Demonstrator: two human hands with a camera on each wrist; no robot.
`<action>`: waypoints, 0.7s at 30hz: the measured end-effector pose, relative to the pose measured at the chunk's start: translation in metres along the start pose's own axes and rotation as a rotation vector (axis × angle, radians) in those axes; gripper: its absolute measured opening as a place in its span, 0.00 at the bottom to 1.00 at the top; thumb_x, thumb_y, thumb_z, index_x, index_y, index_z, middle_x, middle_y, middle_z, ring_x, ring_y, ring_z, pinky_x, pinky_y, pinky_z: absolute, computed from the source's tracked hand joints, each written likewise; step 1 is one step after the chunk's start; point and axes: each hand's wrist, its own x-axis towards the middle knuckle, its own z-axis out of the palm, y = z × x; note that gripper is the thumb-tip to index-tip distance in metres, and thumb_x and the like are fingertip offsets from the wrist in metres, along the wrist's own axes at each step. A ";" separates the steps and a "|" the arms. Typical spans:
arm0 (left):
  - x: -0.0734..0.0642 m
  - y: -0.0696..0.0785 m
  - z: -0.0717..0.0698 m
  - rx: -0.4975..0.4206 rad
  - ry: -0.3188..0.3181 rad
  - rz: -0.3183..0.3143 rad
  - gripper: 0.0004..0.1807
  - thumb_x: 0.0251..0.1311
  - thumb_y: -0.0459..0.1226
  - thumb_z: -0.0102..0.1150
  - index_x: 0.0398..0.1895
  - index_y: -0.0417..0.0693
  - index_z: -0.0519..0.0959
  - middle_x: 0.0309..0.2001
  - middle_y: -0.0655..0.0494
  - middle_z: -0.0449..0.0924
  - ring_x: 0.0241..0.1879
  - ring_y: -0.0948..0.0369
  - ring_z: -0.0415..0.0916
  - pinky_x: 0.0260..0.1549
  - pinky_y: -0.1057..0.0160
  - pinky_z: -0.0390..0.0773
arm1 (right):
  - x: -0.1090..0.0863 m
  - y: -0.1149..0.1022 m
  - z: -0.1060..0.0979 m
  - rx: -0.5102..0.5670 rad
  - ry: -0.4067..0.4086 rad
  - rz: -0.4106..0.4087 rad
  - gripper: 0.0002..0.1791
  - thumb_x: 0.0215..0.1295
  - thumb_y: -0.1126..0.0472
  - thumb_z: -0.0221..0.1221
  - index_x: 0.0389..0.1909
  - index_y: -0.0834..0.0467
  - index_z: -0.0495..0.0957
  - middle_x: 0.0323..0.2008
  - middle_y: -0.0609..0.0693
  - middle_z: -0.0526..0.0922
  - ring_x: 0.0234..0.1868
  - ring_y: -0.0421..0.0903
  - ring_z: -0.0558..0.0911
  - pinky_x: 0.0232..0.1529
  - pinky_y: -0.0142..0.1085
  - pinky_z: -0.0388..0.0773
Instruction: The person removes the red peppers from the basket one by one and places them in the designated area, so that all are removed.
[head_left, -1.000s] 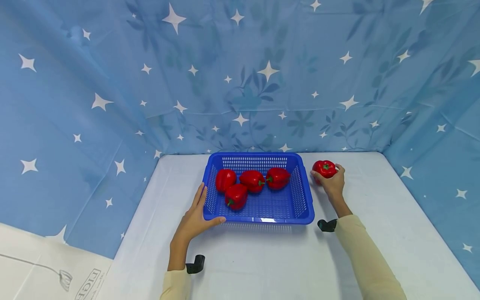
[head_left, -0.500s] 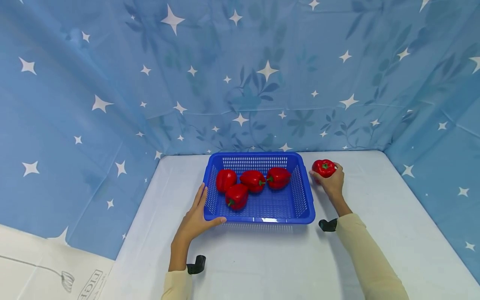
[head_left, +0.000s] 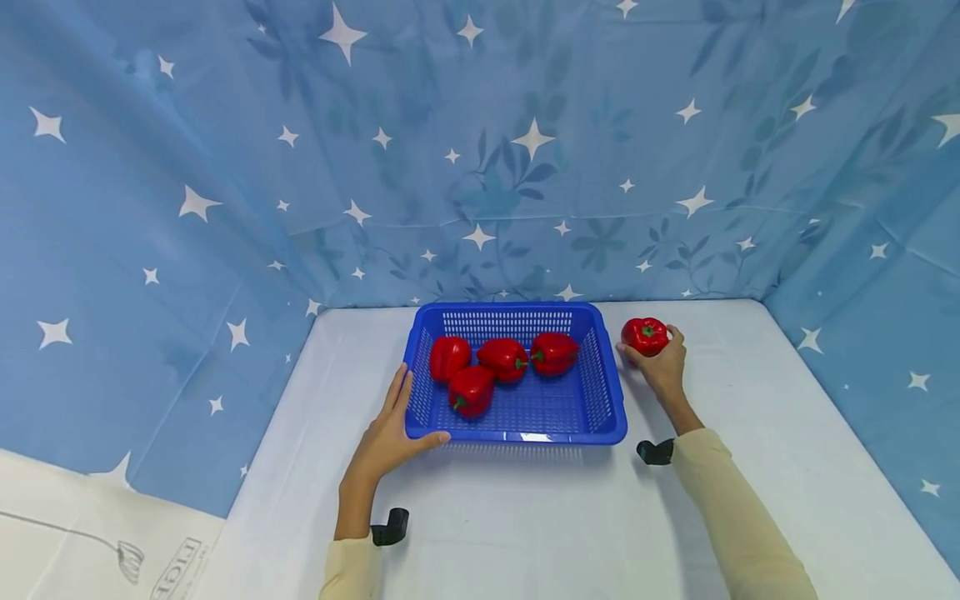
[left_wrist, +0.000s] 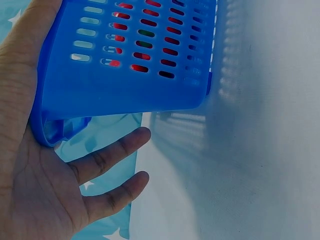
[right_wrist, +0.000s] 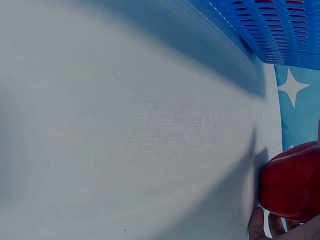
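Observation:
At the right, my right hand [head_left: 664, 367] holds a red bell pepper [head_left: 643, 336] between thumb and fingers, its green stem end facing up. In the right wrist view the pepper [right_wrist: 291, 182] is low over the white table, fingers beside it. A blue plastic basket [head_left: 570, 439] stands in the middle, with several red bell peppers [head_left: 472, 392] lying in its left and back part. My left hand [head_left: 386, 437] rests at the basket's front left corner, thumb along the front rim. The left wrist view shows spread fingers [left_wrist: 112, 155] below the rim of the slotted basket [left_wrist: 125, 95].
A white cloth-covered table [head_left: 525, 525] carries the basket. Blue curtains [head_left: 480, 150] with white stars stand behind it and along both sides. Printed off-white cloth [head_left: 90, 525] lies at the lower left. Each wrist wears a small black camera [head_left: 655, 452].

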 end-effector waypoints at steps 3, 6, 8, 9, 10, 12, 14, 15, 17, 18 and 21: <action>0.001 -0.001 0.000 -0.001 0.003 0.001 0.68 0.40 0.71 0.65 0.79 0.66 0.35 0.79 0.71 0.26 0.75 0.41 0.51 0.61 0.34 0.68 | -0.002 -0.001 0.000 0.010 -0.004 0.001 0.56 0.61 0.50 0.65 0.77 0.59 0.36 0.75 0.68 0.47 0.76 0.66 0.50 0.71 0.60 0.57; 0.001 -0.002 0.001 -0.005 0.005 -0.002 0.68 0.40 0.71 0.65 0.79 0.66 0.35 0.79 0.72 0.26 0.75 0.41 0.51 0.60 0.34 0.68 | -0.002 0.000 -0.001 0.006 -0.001 0.009 0.56 0.61 0.50 0.66 0.77 0.58 0.36 0.75 0.66 0.46 0.76 0.65 0.50 0.71 0.60 0.57; 0.001 -0.002 0.001 -0.002 0.009 0.002 0.68 0.40 0.71 0.65 0.79 0.65 0.36 0.79 0.71 0.26 0.75 0.41 0.51 0.60 0.33 0.68 | -0.002 0.000 -0.001 0.001 0.003 0.009 0.57 0.61 0.50 0.66 0.77 0.58 0.36 0.76 0.65 0.45 0.76 0.65 0.50 0.71 0.59 0.57; 0.001 -0.002 0.001 -0.003 0.012 0.004 0.68 0.40 0.71 0.65 0.79 0.64 0.36 0.79 0.70 0.27 0.75 0.41 0.51 0.60 0.33 0.69 | -0.002 0.001 -0.001 -0.001 0.003 0.012 0.57 0.61 0.49 0.66 0.77 0.57 0.36 0.76 0.65 0.45 0.76 0.64 0.50 0.72 0.59 0.57; 0.001 -0.002 0.001 -0.003 0.014 0.004 0.68 0.40 0.71 0.65 0.79 0.64 0.36 0.79 0.69 0.27 0.75 0.41 0.52 0.60 0.33 0.69 | -0.002 0.001 -0.001 -0.006 0.005 0.014 0.57 0.60 0.49 0.66 0.77 0.56 0.36 0.76 0.64 0.45 0.77 0.64 0.50 0.72 0.58 0.57; 0.000 -0.002 0.001 -0.003 0.014 0.006 0.68 0.40 0.70 0.66 0.79 0.64 0.36 0.79 0.68 0.28 0.75 0.41 0.51 0.60 0.33 0.68 | -0.003 0.002 -0.002 -0.011 0.005 0.014 0.57 0.60 0.50 0.66 0.77 0.56 0.36 0.77 0.64 0.45 0.77 0.64 0.49 0.72 0.58 0.57; 0.000 -0.002 0.001 -0.003 0.010 0.005 0.68 0.40 0.70 0.66 0.79 0.64 0.36 0.79 0.67 0.28 0.75 0.41 0.51 0.60 0.34 0.68 | -0.004 0.003 -0.002 -0.016 0.003 0.011 0.57 0.60 0.50 0.66 0.77 0.57 0.35 0.77 0.64 0.44 0.77 0.64 0.49 0.72 0.59 0.56; 0.000 -0.002 0.001 -0.004 0.008 0.004 0.68 0.40 0.70 0.66 0.79 0.64 0.36 0.80 0.67 0.28 0.75 0.41 0.50 0.60 0.34 0.68 | -0.004 0.004 -0.003 -0.019 0.001 0.010 0.57 0.61 0.50 0.66 0.77 0.57 0.35 0.77 0.65 0.44 0.77 0.64 0.49 0.72 0.59 0.56; 0.000 -0.001 0.001 -0.003 0.003 0.001 0.68 0.40 0.70 0.66 0.79 0.65 0.36 0.79 0.68 0.27 0.76 0.42 0.49 0.61 0.34 0.68 | -0.005 0.004 -0.003 -0.021 -0.002 0.006 0.57 0.61 0.50 0.66 0.77 0.57 0.35 0.76 0.65 0.44 0.77 0.64 0.48 0.72 0.59 0.56; 0.000 -0.001 0.001 -0.002 0.003 0.002 0.68 0.40 0.70 0.66 0.79 0.64 0.36 0.79 0.67 0.27 0.76 0.42 0.49 0.61 0.34 0.68 | -0.005 0.005 -0.003 -0.022 -0.003 0.003 0.57 0.61 0.50 0.66 0.77 0.58 0.35 0.76 0.66 0.44 0.77 0.64 0.48 0.72 0.59 0.56; -0.001 0.000 0.001 0.000 0.000 0.001 0.68 0.40 0.70 0.65 0.79 0.65 0.35 0.79 0.69 0.26 0.76 0.42 0.49 0.61 0.34 0.67 | -0.005 0.005 -0.003 -0.025 -0.006 0.001 0.57 0.61 0.49 0.65 0.77 0.58 0.35 0.76 0.66 0.44 0.77 0.65 0.48 0.72 0.60 0.56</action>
